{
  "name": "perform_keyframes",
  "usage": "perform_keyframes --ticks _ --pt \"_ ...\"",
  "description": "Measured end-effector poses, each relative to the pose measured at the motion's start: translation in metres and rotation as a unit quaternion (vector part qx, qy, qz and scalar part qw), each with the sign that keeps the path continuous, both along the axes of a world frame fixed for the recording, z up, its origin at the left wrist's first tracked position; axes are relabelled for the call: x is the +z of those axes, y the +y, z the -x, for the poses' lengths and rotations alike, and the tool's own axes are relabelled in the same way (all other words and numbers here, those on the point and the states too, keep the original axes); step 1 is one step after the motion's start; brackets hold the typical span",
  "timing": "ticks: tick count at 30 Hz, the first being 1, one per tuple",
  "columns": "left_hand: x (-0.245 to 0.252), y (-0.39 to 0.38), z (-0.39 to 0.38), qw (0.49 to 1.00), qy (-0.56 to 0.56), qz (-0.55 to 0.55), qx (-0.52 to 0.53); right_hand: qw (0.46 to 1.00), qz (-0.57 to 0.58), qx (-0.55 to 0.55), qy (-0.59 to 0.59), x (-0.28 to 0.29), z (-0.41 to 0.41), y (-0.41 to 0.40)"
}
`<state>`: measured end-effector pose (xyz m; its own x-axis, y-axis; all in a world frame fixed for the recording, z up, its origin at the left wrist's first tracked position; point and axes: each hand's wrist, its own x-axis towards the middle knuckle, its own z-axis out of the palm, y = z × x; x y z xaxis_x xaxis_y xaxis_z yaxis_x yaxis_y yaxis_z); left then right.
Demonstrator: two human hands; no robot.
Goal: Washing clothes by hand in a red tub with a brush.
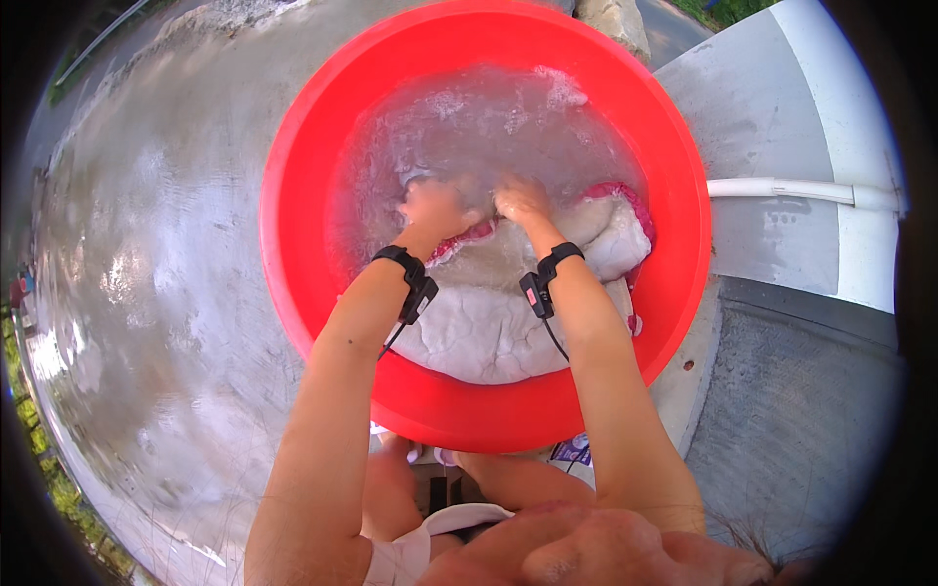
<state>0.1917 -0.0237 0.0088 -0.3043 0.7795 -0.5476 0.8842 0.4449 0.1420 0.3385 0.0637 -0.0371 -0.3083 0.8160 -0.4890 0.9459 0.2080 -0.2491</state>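
In front of me a large red plastic tub (pixel 308 242) holds cloudy water (pixel 469 124) with foam on it. A thick, soaked white cloth (pixel 491 333) with pink-red trim bulges along the tub's near side, partly under water. My left hand (pixel 438 207), blurred, is at the water surface beside the trimmed edge; its grip is unclear. Close by on the right, my right hand (pixel 522 199) is curled on the cloth's edge, fingertips hidden. Pink-red trim (pixel 473 233) shows between the two hands. Each wrist wears a black strap with a small cabled box.
Wet concrete ground (pixel 161 220) spreads to the left. A white pipe (pixel 780 188) runs from a pale wall (pixel 769 132) towards the tub's right side. A rock (pixel 614 26) lies beyond the far rim. My legs and a printed packet (pixel 571 449) are below the near rim.
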Motion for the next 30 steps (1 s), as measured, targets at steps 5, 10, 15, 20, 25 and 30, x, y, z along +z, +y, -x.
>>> perform_keyframes --ticks 5,10,15,20,25,30 --pt "0.006 -0.057 0.022 0.977 -0.191 -0.064 0.065 0.963 0.109 -0.009 0.248 0.034 -0.050 -0.041" --pt "0.020 -0.128 -0.023 0.977 -0.093 -0.169 -0.093 0.965 -0.121 0.161 0.169 0.089 -0.072 -0.134" --pt "-0.005 -0.123 -0.025 0.948 0.041 -0.185 -0.256 0.913 -0.256 0.307 0.084 0.044 -0.057 -0.131" --pt "-0.050 -0.060 -0.001 0.955 0.051 -0.213 -0.200 0.940 -0.213 0.260 0.060 -0.008 -0.018 -0.075" --pt "-0.053 -0.004 0.010 0.942 0.192 -0.253 -0.107 0.985 -0.131 0.104 0.041 -0.028 0.022 -0.037" --pt "-0.013 0.034 -0.014 0.995 0.094 0.009 0.025 0.981 -0.179 0.065 -0.030 -0.052 -0.003 -0.005"
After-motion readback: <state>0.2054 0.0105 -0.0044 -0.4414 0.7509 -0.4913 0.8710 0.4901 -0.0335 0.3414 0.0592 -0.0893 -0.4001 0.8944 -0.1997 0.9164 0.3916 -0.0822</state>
